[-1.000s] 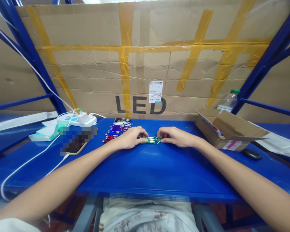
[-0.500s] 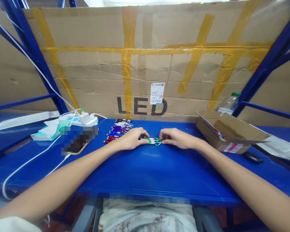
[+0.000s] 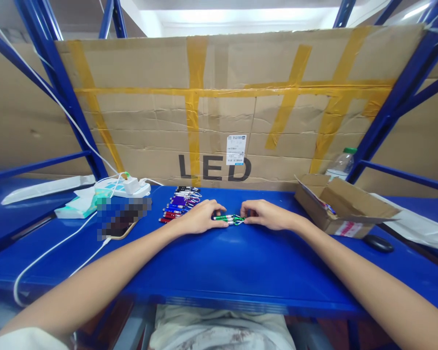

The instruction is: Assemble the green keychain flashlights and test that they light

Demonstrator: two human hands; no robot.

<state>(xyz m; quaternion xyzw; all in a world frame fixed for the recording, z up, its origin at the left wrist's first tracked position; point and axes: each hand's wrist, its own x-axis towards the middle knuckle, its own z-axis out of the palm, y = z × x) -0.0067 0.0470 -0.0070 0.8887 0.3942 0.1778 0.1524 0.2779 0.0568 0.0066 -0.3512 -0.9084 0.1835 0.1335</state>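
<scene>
Green keychain flashlights (image 3: pixel 223 218) with carabiner clips lie together at the middle of the blue table, in the head view; I make out about two. My left hand (image 3: pixel 201 217) has its thumb and fingers closed around their left ends. At the other end, my right hand (image 3: pixel 264 214) pinches the green clips (image 3: pixel 238 220) between thumb and fingertips. Just beyond my left wrist is a row of similar flashlights (image 3: pixel 178 203), in black, silver, purple, blue and red, their clips pointing right. The left hand partly covers the nearest of them.
On the right stands an open cardboard box (image 3: pixel 316 214) with small colourful items inside, a black mouse (image 3: pixel 378 243) in front and a bottle (image 3: pixel 345 163) behind. A phone (image 3: pixel 122 224), tissue pack (image 3: pixel 76 206), power strip (image 3: pixel 113 187) and white cables lie left. Large cardboard (image 3: pixel 149 131) walls the back.
The camera has tilted up slightly, so everything sits lower in view. Both hands stay at the green flashlights, which have shifted only slightly between the fingers.
</scene>
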